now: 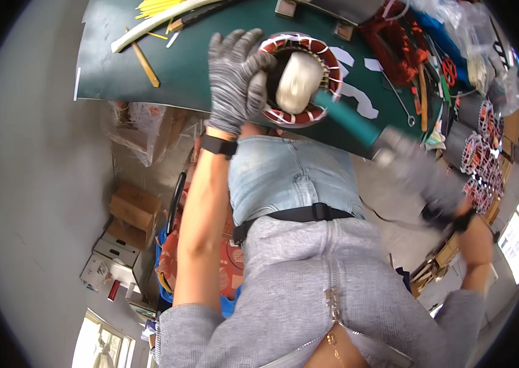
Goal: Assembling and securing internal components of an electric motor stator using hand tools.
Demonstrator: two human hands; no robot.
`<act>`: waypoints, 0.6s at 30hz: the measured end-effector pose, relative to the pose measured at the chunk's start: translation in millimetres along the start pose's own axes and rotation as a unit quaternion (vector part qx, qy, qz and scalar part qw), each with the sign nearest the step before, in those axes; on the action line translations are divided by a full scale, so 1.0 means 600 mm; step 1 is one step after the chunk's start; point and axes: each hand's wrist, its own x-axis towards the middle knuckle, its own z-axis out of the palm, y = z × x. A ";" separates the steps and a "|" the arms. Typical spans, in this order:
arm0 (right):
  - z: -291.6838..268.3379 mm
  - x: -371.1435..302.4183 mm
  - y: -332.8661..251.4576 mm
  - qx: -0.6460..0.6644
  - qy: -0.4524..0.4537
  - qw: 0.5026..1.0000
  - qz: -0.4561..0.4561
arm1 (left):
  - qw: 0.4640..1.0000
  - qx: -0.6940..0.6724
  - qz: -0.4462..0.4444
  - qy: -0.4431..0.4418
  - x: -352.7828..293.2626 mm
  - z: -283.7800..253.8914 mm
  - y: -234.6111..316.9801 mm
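Observation:
A round motor stator (333,64) with red-brown windings laced in white stands on the green worktop, its opening facing up. Against its left rim is my left hand (235,83) in a grey knitted glove; the index finger and thumb bend over the rim while the other fingers spread away from it. My right hand (428,178), also gloved and smeared by motion, is closed round the grip of a mallet. The mallet (300,83) has a rounded off-white head and a green handle. Its head covers much of the stator's opening, so whether it touches cannot be told.
White paper cut-outs (360,101) lie right of the stator, near a metal ring-ended tool (400,101). A wooden-handled tool (146,64) and yellow strips (158,7) sit at the far left. More wound stators (477,153) are stacked at the right. The worktop's near edge (179,105) meets my lap.

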 end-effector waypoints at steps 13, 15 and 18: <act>-0.031 -0.052 0.001 -0.033 0.051 0.996 -0.064 | 0.987 -0.015 -0.108 0.122 -0.062 0.057 0.037; -0.087 -0.082 -0.010 0.078 0.241 0.963 -0.096 | 0.984 -0.029 -0.086 0.151 -0.068 0.062 0.050; -0.118 -0.058 -0.015 0.241 0.375 0.870 -0.212 | 0.976 -0.034 -0.124 0.173 -0.075 0.076 0.064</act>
